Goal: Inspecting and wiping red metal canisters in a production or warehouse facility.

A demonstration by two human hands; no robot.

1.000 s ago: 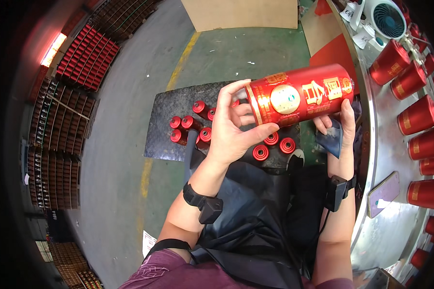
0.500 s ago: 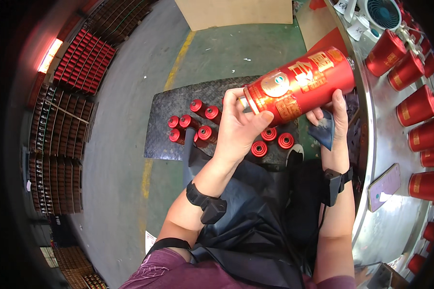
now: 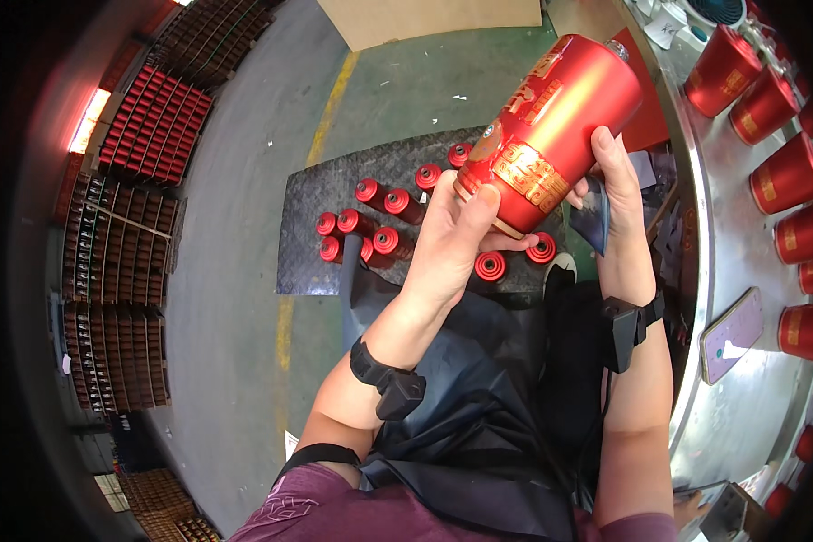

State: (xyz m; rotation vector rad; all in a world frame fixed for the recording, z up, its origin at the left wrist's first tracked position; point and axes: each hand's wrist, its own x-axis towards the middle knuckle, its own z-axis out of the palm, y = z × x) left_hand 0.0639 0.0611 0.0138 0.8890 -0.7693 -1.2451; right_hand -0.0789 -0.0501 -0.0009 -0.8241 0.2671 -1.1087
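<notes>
A large red bottle (image 3: 574, 117) with gold raised lettering is held tilted in front of me, its narrow neck pointing up and to the right. My left hand (image 3: 461, 221) is closed round its base, thumb on the side and fingers underneath. Near the upper end, my right hand (image 3: 619, 176) supports the bottle's right side with the thumb and fingers. A dark blue cloth (image 3: 591, 219) is tucked in that right hand, hanging below the bottle. Parts of the fingers of both hands are hidden behind the bottle.
Several red bottles (image 3: 400, 202) stand on a dark textured mat (image 3: 303, 212) beyond my knees. On the right, a metal table (image 3: 696, 397) carries more red bottles (image 3: 789, 173), a phone (image 3: 732, 336) and a fan (image 3: 718, 9). Stacked racks (image 3: 117, 235) line the left side.
The bottle has been turned about its length and tilted more steeply, so its large lettering now faces left. Both hands stay on it, and the cloth remains in my right hand.
</notes>
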